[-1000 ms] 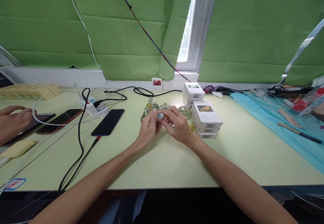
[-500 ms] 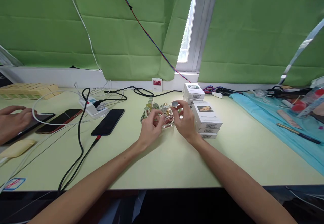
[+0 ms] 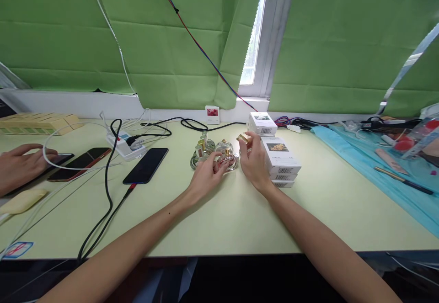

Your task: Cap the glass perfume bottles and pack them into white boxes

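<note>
Now the right hand point(image 3: 253, 163) has lifted a gold cap point(image 3: 243, 138).

Pale yellow-green counter point(image 3: 222, 220) runs the full width, its near edge dark. Along the far side, a white sill point(image 3: 103, 104) sits beneath green fabric blinds point(image 3: 171, 42) covering the wall. Between two blinds, a white window frame point(image 3: 270, 38) shows a narrow strip of daylight (the only visible light source). A light blue cloth point(image 3: 394, 179) covers the counter's right end.
</note>
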Demonstrator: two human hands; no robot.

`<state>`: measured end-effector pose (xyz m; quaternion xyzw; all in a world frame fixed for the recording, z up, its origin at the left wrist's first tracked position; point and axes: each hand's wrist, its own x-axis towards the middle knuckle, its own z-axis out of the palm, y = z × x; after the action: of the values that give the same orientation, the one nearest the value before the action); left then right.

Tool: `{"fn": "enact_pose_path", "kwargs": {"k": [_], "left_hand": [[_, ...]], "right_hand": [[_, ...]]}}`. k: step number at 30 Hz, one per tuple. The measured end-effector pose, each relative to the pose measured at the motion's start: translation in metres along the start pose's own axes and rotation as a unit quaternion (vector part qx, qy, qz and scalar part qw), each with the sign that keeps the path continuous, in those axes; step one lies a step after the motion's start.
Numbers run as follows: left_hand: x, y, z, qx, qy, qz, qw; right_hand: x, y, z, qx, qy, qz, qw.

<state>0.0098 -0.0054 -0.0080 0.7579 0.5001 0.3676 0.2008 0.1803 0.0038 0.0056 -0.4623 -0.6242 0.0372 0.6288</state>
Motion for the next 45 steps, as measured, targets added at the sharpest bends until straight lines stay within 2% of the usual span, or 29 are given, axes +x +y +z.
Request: {"fn": "enact_pose_path", "kwargs": {"k": [7, 16, 22, 28, 36, 45], "left_hand": [[0.0011, -0.0048, 0.0009, 0.02, -0.017, -0.005, 1.0], [0.0014, -0.0082, 0.0025, 0.03, -0.017, 0.006, 0.999], [0.0007, -0.0065, 0.0011, 0.022, -0.028, 0.009, 0.999], [0.0007, -0.0059, 0.0011, 0.022, -0.026, 0.007, 0.999], [-0.0002, -0.0051, 0.0007, 0.013, -0.029, 0.004, 0.999], [0.0001, -0.0033, 0.0012, 0.014, -0.031, 0.009, 0.999]], "right_hand": [[0.0005, 0.0017, 0.0018, -0.014, -0.005, -0.008, 1.0], [0.0015, 0.0028, 0.0015, 0.001, 0.047, 0.011, 0.999], [0.0004, -0.0017, -0.0003, 0.031, 0.028, 0.019, 0.999], [-0.0008, 0.0005, 0.0018, 0.026, -0.017, -0.027, 0.999], [-0.0034, 0.0039, 0.0058, 0.045, -0.016, -0.02, 0.999], [-0.0039, 0.0029, 0.005, 0.017, -0.052, -0.071, 0.996]]}}
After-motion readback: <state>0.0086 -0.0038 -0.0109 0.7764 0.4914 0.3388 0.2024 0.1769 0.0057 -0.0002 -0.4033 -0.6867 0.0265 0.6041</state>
